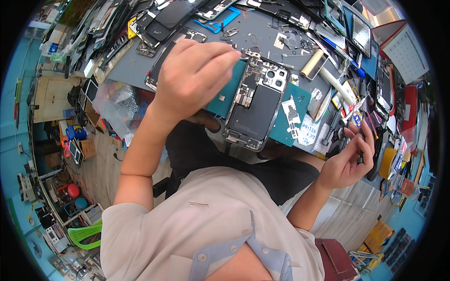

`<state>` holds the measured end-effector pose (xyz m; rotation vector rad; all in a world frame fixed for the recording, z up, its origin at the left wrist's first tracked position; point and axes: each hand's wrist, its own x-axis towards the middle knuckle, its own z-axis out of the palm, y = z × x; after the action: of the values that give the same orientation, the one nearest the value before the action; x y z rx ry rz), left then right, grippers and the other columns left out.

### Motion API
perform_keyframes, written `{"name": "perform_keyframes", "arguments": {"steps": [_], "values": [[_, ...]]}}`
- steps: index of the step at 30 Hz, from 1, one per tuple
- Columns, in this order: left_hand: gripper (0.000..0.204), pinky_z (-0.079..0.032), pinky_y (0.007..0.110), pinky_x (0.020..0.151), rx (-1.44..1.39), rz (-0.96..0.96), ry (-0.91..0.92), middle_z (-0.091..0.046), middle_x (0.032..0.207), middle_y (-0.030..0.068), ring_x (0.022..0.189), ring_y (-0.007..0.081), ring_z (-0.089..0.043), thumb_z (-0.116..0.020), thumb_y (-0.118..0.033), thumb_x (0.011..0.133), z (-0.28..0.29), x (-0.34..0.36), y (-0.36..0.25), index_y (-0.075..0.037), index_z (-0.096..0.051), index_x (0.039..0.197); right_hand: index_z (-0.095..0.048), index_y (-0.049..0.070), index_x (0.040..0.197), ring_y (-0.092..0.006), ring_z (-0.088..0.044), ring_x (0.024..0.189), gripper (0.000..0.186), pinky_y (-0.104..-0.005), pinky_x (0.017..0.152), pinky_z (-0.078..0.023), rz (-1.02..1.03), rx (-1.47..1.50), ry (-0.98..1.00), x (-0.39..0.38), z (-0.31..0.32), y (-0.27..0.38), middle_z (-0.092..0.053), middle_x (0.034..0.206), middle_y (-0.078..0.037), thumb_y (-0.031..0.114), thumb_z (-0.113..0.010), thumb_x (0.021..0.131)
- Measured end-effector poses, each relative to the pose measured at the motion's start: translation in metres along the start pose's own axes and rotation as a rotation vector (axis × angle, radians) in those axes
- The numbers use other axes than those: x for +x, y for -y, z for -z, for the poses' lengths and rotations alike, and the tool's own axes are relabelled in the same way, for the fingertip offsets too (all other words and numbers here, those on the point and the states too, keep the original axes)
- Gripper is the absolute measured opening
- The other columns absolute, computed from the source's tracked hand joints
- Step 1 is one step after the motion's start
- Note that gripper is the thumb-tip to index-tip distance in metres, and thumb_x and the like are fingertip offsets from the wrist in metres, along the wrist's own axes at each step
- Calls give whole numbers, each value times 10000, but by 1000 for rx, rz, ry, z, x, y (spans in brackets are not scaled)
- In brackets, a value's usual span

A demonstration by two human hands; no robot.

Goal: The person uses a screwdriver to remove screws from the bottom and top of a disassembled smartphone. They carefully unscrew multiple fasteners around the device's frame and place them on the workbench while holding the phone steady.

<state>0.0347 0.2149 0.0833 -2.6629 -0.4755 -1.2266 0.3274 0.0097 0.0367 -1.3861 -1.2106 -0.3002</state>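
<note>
An opened smartphone (255, 100) lies on a teal work mat (281, 126), its back off. A black battery (255, 112), a circuit board and a camera module (275, 77) are exposed. Above the phone's upper left side is my left hand (194, 77), fingers curled and pressed together at the tips near its top edge. Whatever may be between those fingertips is hidden. My right hand (351, 157) is off to the right by the table edge, fingers curled around a dark, slender tool (360, 157), mostly covered by them.
Loose phone parts and a blue plastic frame (220, 21) cover the far tabletop. A light-handled hammer-like tool (335, 84) lies right of the phone, beside tools and papers (308, 131). Bubble wrap (119, 105) hangs at the left edge; a calendar (408, 51) stands far right.
</note>
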Motion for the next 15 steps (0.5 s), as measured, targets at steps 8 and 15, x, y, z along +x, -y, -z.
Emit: {"name": "perform_keyframes", "arguments": {"steps": [8,15], "values": [[352,-537,358,733,-59,-101,85,-780,1050,85,861,213,-724,-835,16,774,-13,7,-3,-19,-791,1122,-497,-16,1225,-313,-760,1026,154,-363,853,-663,-17,-8,1,0,0,2,-636,1355,-328,-89,-514,1091],[381,-535,353,740,-86,-118,121,-774,1061,87,877,210,-725,-823,24,754,-17,7,-4,-6,-786,1132,-496,-18,1233,-322,-762,1027,149,-376,853,-666,-19,-19,-3,-1,0,2,-641,1355,-328,-77,-516,1099]]}}
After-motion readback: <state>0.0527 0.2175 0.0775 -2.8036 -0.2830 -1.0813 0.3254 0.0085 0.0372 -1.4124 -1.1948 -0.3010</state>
